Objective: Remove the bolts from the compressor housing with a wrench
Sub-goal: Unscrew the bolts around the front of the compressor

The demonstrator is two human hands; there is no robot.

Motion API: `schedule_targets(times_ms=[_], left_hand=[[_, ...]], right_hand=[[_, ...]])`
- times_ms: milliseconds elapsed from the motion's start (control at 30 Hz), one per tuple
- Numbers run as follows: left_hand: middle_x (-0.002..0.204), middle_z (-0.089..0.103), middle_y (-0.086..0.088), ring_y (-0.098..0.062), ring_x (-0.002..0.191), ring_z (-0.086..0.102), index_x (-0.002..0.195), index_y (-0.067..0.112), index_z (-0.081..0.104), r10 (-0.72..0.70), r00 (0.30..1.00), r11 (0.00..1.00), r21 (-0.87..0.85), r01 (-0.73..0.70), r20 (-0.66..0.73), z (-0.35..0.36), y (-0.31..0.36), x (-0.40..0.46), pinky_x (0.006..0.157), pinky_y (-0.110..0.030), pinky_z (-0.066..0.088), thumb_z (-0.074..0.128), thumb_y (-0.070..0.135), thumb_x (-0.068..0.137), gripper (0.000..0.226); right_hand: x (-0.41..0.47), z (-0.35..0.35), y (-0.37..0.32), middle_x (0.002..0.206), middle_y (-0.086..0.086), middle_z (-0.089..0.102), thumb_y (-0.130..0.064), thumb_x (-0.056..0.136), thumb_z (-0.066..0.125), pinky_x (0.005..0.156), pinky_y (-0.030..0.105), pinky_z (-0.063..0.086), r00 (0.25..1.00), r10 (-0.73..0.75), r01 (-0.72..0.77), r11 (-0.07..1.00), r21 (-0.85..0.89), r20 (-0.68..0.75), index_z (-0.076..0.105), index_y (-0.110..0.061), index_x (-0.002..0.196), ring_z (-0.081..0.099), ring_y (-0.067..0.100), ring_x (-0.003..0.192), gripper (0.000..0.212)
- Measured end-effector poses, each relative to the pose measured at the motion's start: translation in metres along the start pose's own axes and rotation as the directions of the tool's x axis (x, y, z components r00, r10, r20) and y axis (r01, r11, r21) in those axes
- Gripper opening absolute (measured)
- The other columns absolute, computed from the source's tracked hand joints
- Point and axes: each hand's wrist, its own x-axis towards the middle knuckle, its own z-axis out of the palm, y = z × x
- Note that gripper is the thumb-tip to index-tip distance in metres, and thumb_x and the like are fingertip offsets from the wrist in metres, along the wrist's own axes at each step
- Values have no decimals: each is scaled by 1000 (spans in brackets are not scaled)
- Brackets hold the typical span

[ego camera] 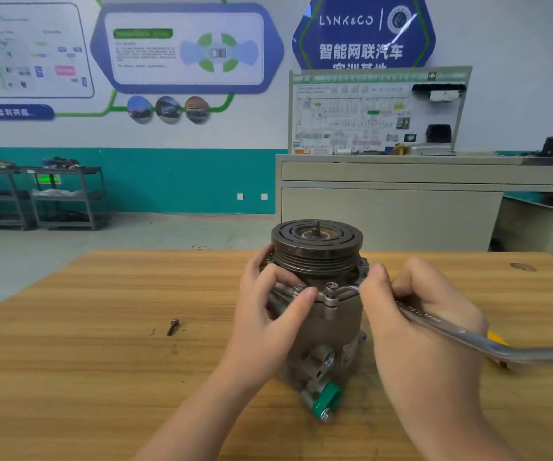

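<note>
Bracing the compressor housing (pixel 321 314) upright at frame centre on the worktop (pixel 102 327) with left hand (pixel 268 314) wrapped around it, right hand (pixel 415 314) gripping the wrench (pixel 468 337) angled toward a flange bolt (pixel 331 287), one freed bolt (pixel 172 327) lying left.

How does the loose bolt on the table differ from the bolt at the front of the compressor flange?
The loose bolt lies on its side on the wooden table, apart from the compressor; the flange bolt stands upright in its housing ear. The loose bolt shows its whole dark shank; the flange bolt shows only its lighter head. No hand touches the loose bolt; the wrench in the right hand reaches toward the flange bolt.
</note>
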Motion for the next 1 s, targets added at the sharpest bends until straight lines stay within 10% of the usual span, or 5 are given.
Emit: schedule_targets(times_ms=[133, 367, 533, 733, 1000], left_hand=[[144, 38, 24, 0, 133, 38, 77, 36, 61, -64, 988, 996, -57, 72, 141, -17, -1, 17, 96, -17, 46, 72, 47, 78, 15], [149, 39, 16, -11, 138, 37, 77, 31, 71, -137, 942, 972, -143, 188, 306, -33, -8, 36, 112, -50, 32, 73, 51, 66, 23], [144, 39, 30, 0, 135, 37, 83, 34, 72, -116, 953, 980, -121, 155, 281, -34, -16, 33, 107, -38, 37, 71, 53, 67, 26], [135, 37, 43, 16, 128, 34, 88, 37, 73, -113, 972, 989, -68, 129, 206, -29, -13, 24, 101, -31, 43, 68, 57, 67, 30], [129, 34, 30, 17, 127, 28, 86, 40, 66, 5, 993, 994, 110, 8, -121, 8, -7, -1, 101, -8, 30, 63, 58, 69, 24]], right_hand=[[8, 3, 18, 50, 11, 53, -13, 88, 66, 43, 25, 40, 994, 105, -97, 973, 210, -25, 46, -12, 57, 48, 16, 43, 36], [67, 6, 46, 48, 9, 54, -20, 64, 72, 32, 13, 25, 738, 348, -661, 546, 515, 579, 50, -16, 56, 38, 7, 28, 24], [64, 8, 53, 45, 9, 53, -23, 64, 72, 31, 10, 27, 834, 267, -552, 431, 714, 484, 47, -14, 58, 40, 7, 26, 27], [44, 8, 56, 40, 5, 48, -24, 87, 65, 36, 14, 28, 981, 194, -144, 794, 590, -21, 40, -20, 49, 35, 13, 29, 46], [38, 8, 58, 49, 16, 41, -30, 80, 54, 44, 23, 35, 980, -60, 116, 947, 300, -191, 33, -1, 52, 38, 23, 42, 45]])
